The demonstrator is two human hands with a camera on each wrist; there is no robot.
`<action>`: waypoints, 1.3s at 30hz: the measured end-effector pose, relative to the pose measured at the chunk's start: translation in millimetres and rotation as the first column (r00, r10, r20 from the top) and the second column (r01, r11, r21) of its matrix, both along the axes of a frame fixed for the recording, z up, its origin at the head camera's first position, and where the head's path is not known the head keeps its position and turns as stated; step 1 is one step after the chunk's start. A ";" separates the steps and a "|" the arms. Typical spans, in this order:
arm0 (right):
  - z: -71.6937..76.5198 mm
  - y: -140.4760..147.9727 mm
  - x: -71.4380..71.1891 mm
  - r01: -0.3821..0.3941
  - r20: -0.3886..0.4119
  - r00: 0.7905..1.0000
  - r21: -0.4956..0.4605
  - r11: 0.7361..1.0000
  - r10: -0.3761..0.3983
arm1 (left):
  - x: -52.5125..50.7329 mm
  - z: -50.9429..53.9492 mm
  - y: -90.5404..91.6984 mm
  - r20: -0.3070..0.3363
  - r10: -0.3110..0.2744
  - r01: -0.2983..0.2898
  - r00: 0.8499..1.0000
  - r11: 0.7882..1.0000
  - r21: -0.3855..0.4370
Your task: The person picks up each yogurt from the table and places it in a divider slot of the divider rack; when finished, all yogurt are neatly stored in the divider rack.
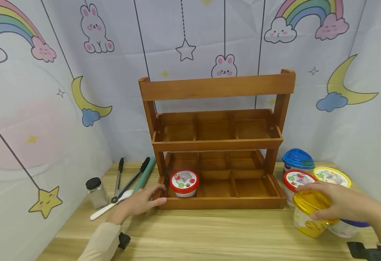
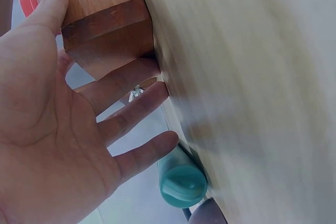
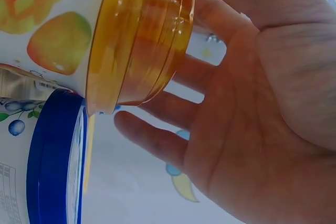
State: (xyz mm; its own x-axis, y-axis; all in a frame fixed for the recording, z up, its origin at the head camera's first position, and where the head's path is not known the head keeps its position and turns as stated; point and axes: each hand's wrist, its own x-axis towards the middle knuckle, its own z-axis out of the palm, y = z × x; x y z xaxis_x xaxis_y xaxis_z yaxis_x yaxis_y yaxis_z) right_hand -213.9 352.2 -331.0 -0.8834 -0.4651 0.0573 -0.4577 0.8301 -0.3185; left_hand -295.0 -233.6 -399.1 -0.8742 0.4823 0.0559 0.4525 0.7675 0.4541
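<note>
My right hand grips a yellow-lidded plastic tub by its lid, thumb on the near side and fingers across the far side. Mango pictures show on this tub's wall in the right wrist view, beside a tub with a dark blue lid. My left hand touches the lower left front corner of a two-tier wooden rack. In the left wrist view its fingers are mostly straight along the rack's side. A red-lidded tub sits in the rack's lower front left compartment.
Right of the rack stand a blue-lidded cup, another red-lidded tub and a pale yellow-lidded tub. At left lie tongs, a white spoon, a green cylinder and a black-capped jar. Printed cloth surrounds the table.
</note>
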 end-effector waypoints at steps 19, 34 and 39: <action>-2.9 1.7 5.6 0.026 -0.001 1.000 0.005 1.000 -0.026 | -4.6 4.8 9.3 -0.004 -0.013 0.012 1.000 0.999 -0.038; 9.5 -24.1 3.3 -0.029 -0.099 0.995 -0.046 0.999 0.024 | 0.8 1.9 2.9 -0.012 0.007 -0.007 1.000 1.000 -0.019; 12.7 -29.5 3.8 -0.027 -0.084 0.996 -0.109 0.994 0.018 | 1.2 1.8 2.1 -0.005 0.007 -0.007 1.000 1.000 -0.016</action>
State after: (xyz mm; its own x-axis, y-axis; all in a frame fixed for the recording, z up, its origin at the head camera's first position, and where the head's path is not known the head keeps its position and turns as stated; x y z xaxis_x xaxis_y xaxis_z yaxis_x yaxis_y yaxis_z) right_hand -210.0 322.7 -318.3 -0.8629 -0.4717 0.1816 -0.5045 0.7811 -0.3679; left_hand -293.7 -231.5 -397.4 -0.8772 0.4772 0.0525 0.4494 0.7776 0.4397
